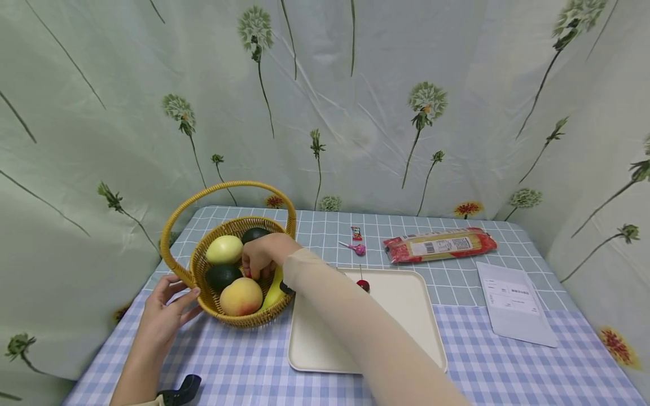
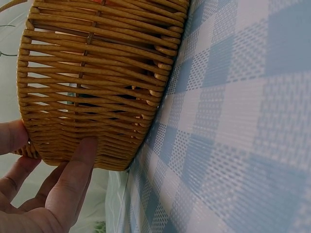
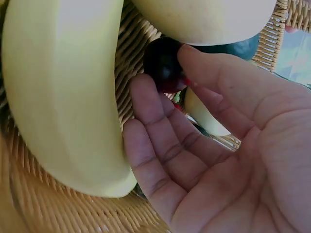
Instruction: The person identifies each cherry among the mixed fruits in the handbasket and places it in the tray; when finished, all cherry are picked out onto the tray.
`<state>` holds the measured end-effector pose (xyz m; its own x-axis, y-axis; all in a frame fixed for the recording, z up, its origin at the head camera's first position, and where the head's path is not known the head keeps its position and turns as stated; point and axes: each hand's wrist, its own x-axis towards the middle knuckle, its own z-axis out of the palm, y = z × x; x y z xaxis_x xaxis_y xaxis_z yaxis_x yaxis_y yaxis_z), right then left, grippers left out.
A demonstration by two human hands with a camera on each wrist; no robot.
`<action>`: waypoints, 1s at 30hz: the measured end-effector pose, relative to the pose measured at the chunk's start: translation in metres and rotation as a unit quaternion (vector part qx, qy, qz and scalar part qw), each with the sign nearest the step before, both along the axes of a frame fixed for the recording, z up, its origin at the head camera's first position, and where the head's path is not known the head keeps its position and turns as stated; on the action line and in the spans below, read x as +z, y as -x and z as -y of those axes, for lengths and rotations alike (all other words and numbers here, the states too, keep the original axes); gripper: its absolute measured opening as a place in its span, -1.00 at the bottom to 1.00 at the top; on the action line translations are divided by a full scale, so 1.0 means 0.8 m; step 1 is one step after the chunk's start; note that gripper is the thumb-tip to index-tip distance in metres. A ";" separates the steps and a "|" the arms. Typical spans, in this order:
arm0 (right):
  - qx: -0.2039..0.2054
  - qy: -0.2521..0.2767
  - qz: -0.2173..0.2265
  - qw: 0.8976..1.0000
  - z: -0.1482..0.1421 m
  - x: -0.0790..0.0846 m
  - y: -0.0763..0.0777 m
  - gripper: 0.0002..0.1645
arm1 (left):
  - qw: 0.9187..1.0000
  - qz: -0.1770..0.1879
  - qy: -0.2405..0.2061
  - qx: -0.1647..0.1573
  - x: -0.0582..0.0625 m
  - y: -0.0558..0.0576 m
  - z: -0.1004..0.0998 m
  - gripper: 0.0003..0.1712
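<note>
Nearest to me, my left hand [image 1: 161, 316] is resting against the outside of the wicker basket [image 1: 254, 322], fingers straight and relaxed — in the left wrist view the thumb and fingers [image 2: 73, 184] are lying flat on the woven wall [image 2: 92, 87], not curling round it. The basket is standing on the blue-checked desk [image 1: 244, 366], just left of the cream tray [image 1: 325, 349].

My right hand [image 1: 264, 254] is reaching down into the basket among the fruit. In the right wrist view my thumb and index finger [image 3: 150, 126] are pinching a small dark red cherry [image 3: 165, 65] that is sitting low in the basket, wedged between the yellow banana [image 3: 63, 87] and a pale round fruit above it. So the hand is grasping the cherry, which is inside the basket.

Around that hand the basket is holding a peach [image 1: 241, 296] at the near side, a dark green fruit [image 1: 221, 276] behind it, a pale yellow-green apple [image 1: 224, 249] further back and another dark green fruit [image 1: 255, 233] at the far rim.

On the tray's far edge a second cherry [image 1: 363, 285] is lying. Beyond it — on the desk — are a pink lollipop [image 1: 357, 248], a small red sweet [image 1: 356, 232], a long red packet [image 1: 439, 245] and, to the right, a white paper sheet [image 1: 515, 304].
</note>
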<state>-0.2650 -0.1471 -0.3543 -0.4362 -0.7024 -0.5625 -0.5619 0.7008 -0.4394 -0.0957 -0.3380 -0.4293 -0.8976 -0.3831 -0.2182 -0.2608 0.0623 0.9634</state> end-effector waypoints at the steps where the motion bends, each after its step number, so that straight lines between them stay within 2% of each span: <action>1: 0.003 0.003 -0.001 1.000 -0.002 0.001 0.001 -0.86 | 1.000 0.001 0.001 0.000 0.000 0.000 0.000 -0.56; 6: 0.009 0.024 -0.004 1.000 -0.012 0.005 0.003 -0.90 | 1.000 0.000 0.001 -0.002 0.000 0.000 -0.001 -0.57; 11: 0.033 0.059 -0.016 0.998 -0.025 0.010 0.006 -0.93 | 1.000 -0.003 -0.004 -0.002 -0.001 -0.001 0.000 -0.58; 15: 0.045 0.070 -0.048 0.995 -0.039 0.016 0.007 -0.87 | 1.000 0.000 -0.001 0.001 -0.001 0.000 0.000 -0.58; 17: 0.049 0.079 -0.048 0.994 -0.047 0.018 0.007 -0.82 | 1.000 0.004 0.001 0.003 -0.001 0.001 0.000 -0.57; 22: 0.055 0.115 -0.038 0.991 -0.071 0.021 0.011 -0.78 | 1.000 0.011 0.005 0.009 -0.001 0.002 0.000 -0.55; 26: 0.068 0.144 -0.053 0.986 -0.096 0.023 0.013 -0.75 | 1.000 0.006 0.001 0.008 0.000 0.001 0.000 -0.56; 30: 0.059 0.157 -0.061 0.984 -0.122 0.026 0.011 -0.74 | 1.000 0.000 -0.004 0.004 0.001 0.000 0.000 -0.58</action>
